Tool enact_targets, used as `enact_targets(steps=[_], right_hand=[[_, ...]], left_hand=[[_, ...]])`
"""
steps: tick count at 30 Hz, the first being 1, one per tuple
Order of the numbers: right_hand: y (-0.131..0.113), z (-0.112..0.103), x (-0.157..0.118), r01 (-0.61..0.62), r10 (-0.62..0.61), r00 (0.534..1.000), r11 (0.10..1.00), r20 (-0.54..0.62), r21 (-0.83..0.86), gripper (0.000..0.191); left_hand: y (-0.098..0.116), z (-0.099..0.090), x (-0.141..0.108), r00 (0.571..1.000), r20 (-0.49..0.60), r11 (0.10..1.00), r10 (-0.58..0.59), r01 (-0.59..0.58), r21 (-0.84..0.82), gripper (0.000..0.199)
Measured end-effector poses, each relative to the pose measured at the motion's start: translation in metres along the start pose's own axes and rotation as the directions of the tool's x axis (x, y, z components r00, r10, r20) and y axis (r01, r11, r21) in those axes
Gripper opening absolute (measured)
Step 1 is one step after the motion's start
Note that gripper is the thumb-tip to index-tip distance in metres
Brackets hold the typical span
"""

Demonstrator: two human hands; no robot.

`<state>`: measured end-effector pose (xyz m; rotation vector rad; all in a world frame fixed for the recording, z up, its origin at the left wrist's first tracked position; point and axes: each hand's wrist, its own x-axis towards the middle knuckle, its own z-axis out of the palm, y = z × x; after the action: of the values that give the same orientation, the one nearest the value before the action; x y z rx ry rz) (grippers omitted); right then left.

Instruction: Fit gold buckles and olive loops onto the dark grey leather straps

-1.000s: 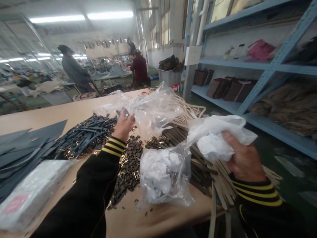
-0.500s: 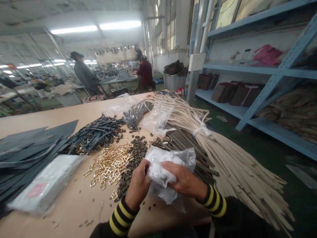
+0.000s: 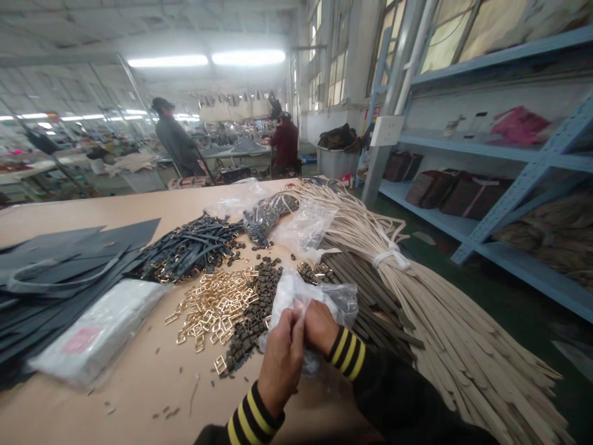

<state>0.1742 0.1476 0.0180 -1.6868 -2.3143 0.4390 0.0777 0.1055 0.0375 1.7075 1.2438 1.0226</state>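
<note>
The left hand (image 3: 280, 364) and right hand (image 3: 319, 327) are working close together, their fingers pinching a clear plastic bag (image 3: 319, 303) stuffed with white paper. The bag is sitting gathered between them over the worktop (image 3: 130, 377). Just beside it, loose gold metal buckles (image 3: 213, 309) and small dark sliders (image 3: 252, 315) are lying in heaps. To the right, dark straps (image 3: 370, 309) are lying alongside a tied bundle of beige straps (image 3: 463, 358) that is fanning out past the worktop's edge.
</note>
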Motion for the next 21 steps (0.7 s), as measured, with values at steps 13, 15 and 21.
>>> enact_targets(steps=[13, 15, 21], right_hand=[[0.019, -0.016, -0.027, 0.379, -0.337, 0.913, 0.91, -0.23, 0.17, 0.053], [0.015, -0.023, -0.012, 0.371, -0.359, 0.893, 0.929, -0.272, -0.008, 0.059], [0.013, -0.033, 0.051, 0.487, -0.482, 0.873, 0.868, 0.07, -0.102, 0.08]], left_hand=[[-0.039, -0.02, 0.022, 0.972, -0.077, 0.911, -0.223, 0.18, -0.372, 0.025], [-0.036, -0.023, 0.026, 0.967, -0.014, 0.875, -0.255, 0.225, -0.429, 0.026], [-0.033, -0.038, 0.038, 0.947, 0.167, 0.788, -0.274, 0.321, -0.525, 0.03]])
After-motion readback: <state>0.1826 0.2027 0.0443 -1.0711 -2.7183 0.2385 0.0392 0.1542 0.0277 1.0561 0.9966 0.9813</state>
